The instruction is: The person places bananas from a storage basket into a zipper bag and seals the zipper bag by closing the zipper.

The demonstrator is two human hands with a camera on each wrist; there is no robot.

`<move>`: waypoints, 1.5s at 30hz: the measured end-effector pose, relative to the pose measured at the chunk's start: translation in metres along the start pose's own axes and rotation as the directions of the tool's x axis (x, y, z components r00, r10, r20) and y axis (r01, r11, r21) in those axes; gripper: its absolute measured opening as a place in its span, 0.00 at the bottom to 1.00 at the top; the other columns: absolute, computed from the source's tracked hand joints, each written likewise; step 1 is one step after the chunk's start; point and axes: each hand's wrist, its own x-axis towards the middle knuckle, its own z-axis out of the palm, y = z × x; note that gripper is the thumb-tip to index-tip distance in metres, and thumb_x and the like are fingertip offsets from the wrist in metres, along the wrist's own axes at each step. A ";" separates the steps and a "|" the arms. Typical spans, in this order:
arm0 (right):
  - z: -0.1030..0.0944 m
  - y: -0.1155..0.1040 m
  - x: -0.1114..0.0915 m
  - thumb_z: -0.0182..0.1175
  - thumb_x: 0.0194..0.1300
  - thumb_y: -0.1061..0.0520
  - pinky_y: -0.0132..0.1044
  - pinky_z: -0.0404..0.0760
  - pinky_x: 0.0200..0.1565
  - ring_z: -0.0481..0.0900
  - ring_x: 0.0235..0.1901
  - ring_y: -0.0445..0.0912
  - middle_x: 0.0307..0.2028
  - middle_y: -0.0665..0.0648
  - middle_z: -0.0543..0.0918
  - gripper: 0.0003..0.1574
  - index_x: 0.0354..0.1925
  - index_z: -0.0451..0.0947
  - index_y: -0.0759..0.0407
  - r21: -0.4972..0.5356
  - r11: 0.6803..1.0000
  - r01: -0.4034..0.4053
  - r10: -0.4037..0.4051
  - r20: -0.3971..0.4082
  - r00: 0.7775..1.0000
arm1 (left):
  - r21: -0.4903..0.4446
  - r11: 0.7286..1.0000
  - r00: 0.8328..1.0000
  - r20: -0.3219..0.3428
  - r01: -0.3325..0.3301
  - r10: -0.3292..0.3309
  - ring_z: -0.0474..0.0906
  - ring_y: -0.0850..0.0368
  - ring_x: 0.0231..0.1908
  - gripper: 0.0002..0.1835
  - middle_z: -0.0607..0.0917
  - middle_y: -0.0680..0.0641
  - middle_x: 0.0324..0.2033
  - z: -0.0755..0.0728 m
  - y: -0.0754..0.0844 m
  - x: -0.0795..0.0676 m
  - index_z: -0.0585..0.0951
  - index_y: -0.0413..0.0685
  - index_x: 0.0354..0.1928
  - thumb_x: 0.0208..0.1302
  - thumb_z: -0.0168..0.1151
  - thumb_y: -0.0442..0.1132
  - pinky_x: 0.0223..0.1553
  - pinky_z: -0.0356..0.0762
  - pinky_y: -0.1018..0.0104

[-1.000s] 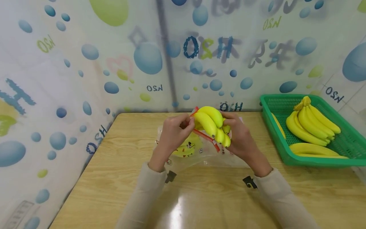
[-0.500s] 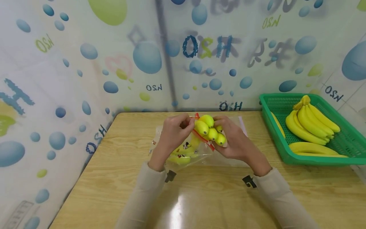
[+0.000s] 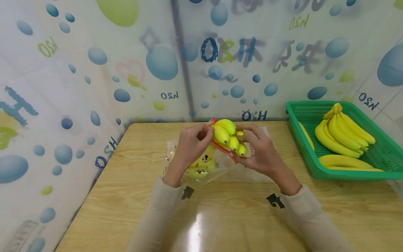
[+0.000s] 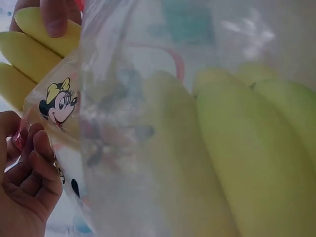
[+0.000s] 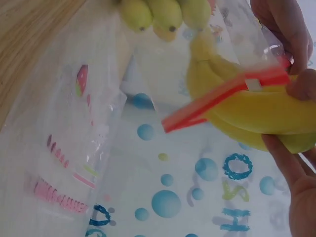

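Observation:
My left hand (image 3: pixel 192 145) pinches the red zip edge (image 5: pixel 222 101) of a clear plastic bag (image 4: pixel 118 197) printed with cartoon mice. With my right hand (image 3: pixel 262 147) I grip a bunch of bananas (image 3: pixel 221 134) by its tip end, thumb on one side and fingers on the other. The stem end of this bunch points into the bag's mouth, as the right wrist view shows, and the tips stick out. More bananas (image 4: pixel 256 148) lie inside the bag, seen through the plastic.
A green basket (image 3: pixel 302 154) at the right of the wooden table (image 3: pixel 141 210) holds further bananas (image 3: pixel 344 131). Another clear plastic bag (image 5: pixel 64 168) with pink print lies flat under the work. A patterned wall covering (image 3: pixel 126 70) stands behind the table.
The held bunch has tipped its ends toward me, then risen slightly again. My right hand has shifted its grip a little; my left hand stays at the bag's edge.

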 end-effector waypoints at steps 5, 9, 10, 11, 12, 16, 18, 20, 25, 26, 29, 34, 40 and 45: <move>0.012 0.001 -0.005 0.82 0.45 0.60 0.36 0.85 0.55 0.80 0.57 0.55 0.58 0.65 0.77 0.30 0.42 0.75 0.64 0.107 0.994 -0.013 0.015 -0.013 1.000 | -0.040 0.999 1.000 -0.016 0.002 -0.003 0.63 0.61 0.17 0.17 0.70 0.50 0.14 0.000 -0.001 0.000 0.74 0.45 0.21 0.70 0.61 0.33 0.22 0.62 0.72; 0.023 0.001 -0.012 0.79 0.50 0.57 0.39 0.89 0.42 0.81 0.50 0.50 0.56 0.63 0.76 0.29 0.44 0.72 0.64 0.189 0.979 -0.074 0.067 0.040 0.997 | -0.066 0.998 1.000 -0.006 0.000 0.000 0.65 0.61 0.18 0.16 0.72 0.50 0.15 0.001 0.000 -0.001 0.74 0.45 0.21 0.70 0.60 0.32 0.22 0.64 0.72; 0.025 0.000 -0.012 0.77 0.51 0.56 0.40 0.90 0.40 0.81 0.50 0.50 0.55 0.62 0.76 0.28 0.44 0.72 0.63 0.196 0.977 -0.085 0.078 0.044 0.996 | -0.070 0.998 1.000 -0.006 0.000 0.000 0.66 0.61 0.18 0.16 0.72 0.50 0.15 0.001 0.000 -0.001 0.74 0.45 0.21 0.69 0.60 0.32 0.22 0.65 0.71; 0.027 -0.001 -0.013 0.76 0.52 0.56 0.40 0.90 0.40 0.81 0.49 0.49 0.55 0.61 0.76 0.27 0.44 0.72 0.63 0.194 0.976 -0.095 0.088 0.046 0.995 | -0.073 0.997 1.000 -0.004 0.001 -0.001 0.66 0.61 0.18 0.16 0.73 0.50 0.15 0.001 0.000 -0.001 0.75 0.45 0.21 0.69 0.60 0.32 0.22 0.66 0.72; 0.028 -0.002 -0.013 0.75 0.53 0.56 0.40 0.90 0.40 0.80 0.49 0.48 0.54 0.60 0.77 0.24 0.43 0.73 0.62 0.191 0.977 -0.099 0.092 0.045 0.995 | -0.080 0.997 1.000 -0.003 0.000 0.000 0.67 0.61 0.18 0.16 0.73 0.50 0.15 0.001 0.000 -0.001 0.75 0.45 0.21 0.69 0.60 0.31 0.22 0.67 0.72; 0.029 -0.007 -0.011 0.73 0.55 0.57 0.43 0.88 0.44 0.80 0.49 0.48 0.53 0.59 0.79 0.19 0.42 0.77 0.61 0.112 0.987 -0.119 0.115 0.043 0.992 | -0.091 0.996 1.000 -0.002 -0.009 0.009 0.68 0.62 0.19 0.16 0.74 0.50 0.15 0.001 0.000 0.000 0.75 0.45 0.21 0.69 0.60 0.32 0.23 0.69 0.71; 0.028 -0.009 -0.009 0.75 0.55 0.56 0.45 0.87 0.46 0.80 0.47 0.50 0.52 0.60 0.79 0.19 0.42 0.80 0.61 0.036 0.989 -0.141 0.139 0.046 0.989 | -0.093 0.996 1.000 -0.002 -0.017 0.017 0.68 0.62 0.18 0.16 0.74 0.50 0.15 0.001 0.000 0.000 0.75 0.45 0.21 0.69 0.60 0.32 0.23 0.70 0.71; 0.027 -0.012 -0.007 0.76 0.54 0.56 0.46 0.86 0.44 0.81 0.44 0.50 0.49 0.60 0.79 0.19 0.43 0.83 0.62 -0.028 0.984 -0.179 0.180 0.057 0.982 | -0.089 0.996 1.000 0.001 -0.022 0.022 0.68 0.62 0.18 0.16 0.74 0.50 0.15 0.002 0.000 0.001 0.75 0.45 0.20 0.69 0.60 0.32 0.23 0.70 0.71; 0.026 -0.018 -0.004 0.76 0.56 0.57 0.57 0.84 0.54 0.82 0.29 0.46 0.34 0.58 0.82 0.18 0.44 0.86 0.64 -0.066 0.953 -0.295 0.300 0.090 0.950 | -0.097 0.995 0.999 0.019 -0.032 0.034 0.68 0.62 0.18 0.16 0.75 0.50 0.15 0.002 0.001 0.000 0.76 0.45 0.21 0.69 0.61 0.32 0.23 0.70 0.71; 0.026 -0.019 -0.004 0.76 0.56 0.58 0.60 0.82 0.57 0.82 0.27 0.45 0.32 0.57 0.83 0.18 0.44 0.87 0.65 -0.057 0.947 -0.317 0.321 0.085 0.943 | -0.100 0.994 0.999 0.024 -0.035 0.038 0.69 0.62 0.18 0.16 0.76 0.50 0.15 0.002 0.002 0.000 0.76 0.45 0.21 0.69 0.61 0.32 0.23 0.71 0.71; 0.028 -0.022 -0.004 0.77 0.56 0.59 0.62 0.81 0.59 0.85 0.26 0.45 0.29 0.57 0.83 0.18 0.44 0.88 0.67 -0.027 0.932 -0.361 0.362 0.046 0.931 | -0.114 0.992 0.998 0.040 -0.043 0.048 0.70 0.63 0.19 0.16 0.76 0.50 0.16 0.002 0.003 0.001 0.76 0.45 0.21 0.69 0.61 0.32 0.24 0.72 0.71; 0.031 -0.024 -0.005 0.79 0.54 0.60 0.64 0.78 0.61 0.88 0.25 0.47 0.28 0.57 0.83 0.19 0.43 0.89 0.68 0.030 0.931 -0.363 0.363 -0.021 0.931 | -0.135 0.989 0.996 0.062 -0.054 0.063 0.70 0.63 0.19 0.17 0.75 0.51 0.15 0.003 0.005 0.002 0.75 0.46 0.20 0.69 0.61 0.31 0.24 0.73 0.71; 0.031 -0.021 -0.004 0.77 0.58 0.59 0.50 0.89 0.46 0.89 0.28 0.46 0.34 0.58 0.87 0.14 0.42 0.89 0.65 0.051 0.941 -0.336 0.332 0.068 0.941 | -0.161 0.985 0.996 0.062 -0.052 0.063 0.70 0.64 0.18 0.17 0.76 0.51 0.15 0.006 0.004 0.003 0.75 0.45 0.20 0.70 0.62 0.32 0.24 0.73 0.71; 0.033 -0.019 -0.004 0.68 0.68 0.60 0.36 0.86 0.35 0.86 0.31 0.43 0.39 0.58 0.88 0.12 0.48 0.88 0.64 0.063 0.943 -0.327 0.302 0.254 0.919 | -0.197 0.979 0.996 0.055 -0.054 0.066 0.70 0.64 0.18 0.17 0.77 0.51 0.15 0.009 0.004 0.001 0.77 0.45 0.19 0.70 0.61 0.31 0.23 0.72 0.72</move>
